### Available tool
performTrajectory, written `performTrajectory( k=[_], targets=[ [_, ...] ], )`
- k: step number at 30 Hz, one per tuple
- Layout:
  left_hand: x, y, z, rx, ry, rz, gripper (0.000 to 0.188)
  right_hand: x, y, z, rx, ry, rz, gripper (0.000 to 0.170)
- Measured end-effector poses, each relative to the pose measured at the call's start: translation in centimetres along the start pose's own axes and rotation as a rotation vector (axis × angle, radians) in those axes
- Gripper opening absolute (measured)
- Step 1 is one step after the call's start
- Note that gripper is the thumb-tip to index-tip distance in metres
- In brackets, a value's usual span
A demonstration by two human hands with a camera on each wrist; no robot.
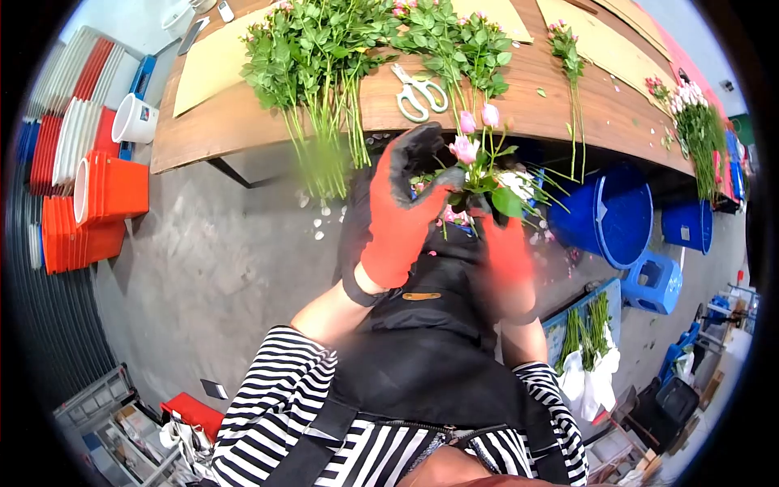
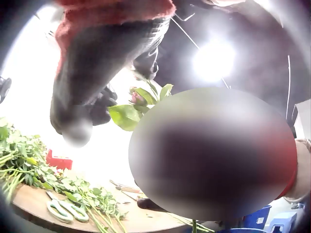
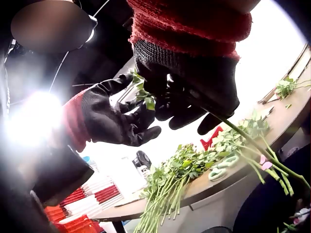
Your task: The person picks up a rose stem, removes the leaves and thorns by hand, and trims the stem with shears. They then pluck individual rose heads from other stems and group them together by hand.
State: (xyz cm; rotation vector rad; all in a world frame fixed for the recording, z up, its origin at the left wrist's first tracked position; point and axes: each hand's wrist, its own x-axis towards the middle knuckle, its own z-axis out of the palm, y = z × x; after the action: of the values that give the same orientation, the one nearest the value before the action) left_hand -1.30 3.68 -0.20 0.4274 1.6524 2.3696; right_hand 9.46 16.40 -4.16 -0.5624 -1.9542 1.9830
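A pink, green-stemmed rose [image 1: 465,150] is gripped by the red-and-black-gloved right hand [image 1: 505,241]. Beside it, the matching left hand [image 1: 399,207] is held, fingers parted

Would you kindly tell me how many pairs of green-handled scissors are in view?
1: the scissors lie on the table beside leafy stems; others may be hidden.

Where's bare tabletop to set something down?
On the wooden table: between the middle bunch and the lone rose stems, bar a loose leaf; also the left front corner, in front of the left paper sheet. Crowded: around the scissors, with the left bunch beside; right end, another bunch.
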Motion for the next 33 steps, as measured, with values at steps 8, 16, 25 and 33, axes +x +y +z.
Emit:
performTrajectory(
  k=[8, 16, 25, 33],
  targets=[
    [-0.6, 1.2, 0.0, 0.315, -0.060, 0.197, 0.036, 0.4, 1.2, 0.0, -0.112, -0.029, -0.018, 0.052],
    [-1.2, 1.9, 0.3, 0.341, -0.167, 0.154, 0.038, 0.9, 2.7, -0.7, -0.055, -0.045, -0.031, 0.056],
    [-1.4, 1.3, 0.6, 0.331, -0.010, 0.199, 0.038, 2.2, -1.2, 0.3, 0.149, -0.108, -0.218, 0.077],
    [-1.8, 1.9, 0.9, 0.575, -0.069, 0.334, 0.039, 1.0, -8.6, -0.9, -0.367, 0.030, -0.593, 0.041]
  ],
)
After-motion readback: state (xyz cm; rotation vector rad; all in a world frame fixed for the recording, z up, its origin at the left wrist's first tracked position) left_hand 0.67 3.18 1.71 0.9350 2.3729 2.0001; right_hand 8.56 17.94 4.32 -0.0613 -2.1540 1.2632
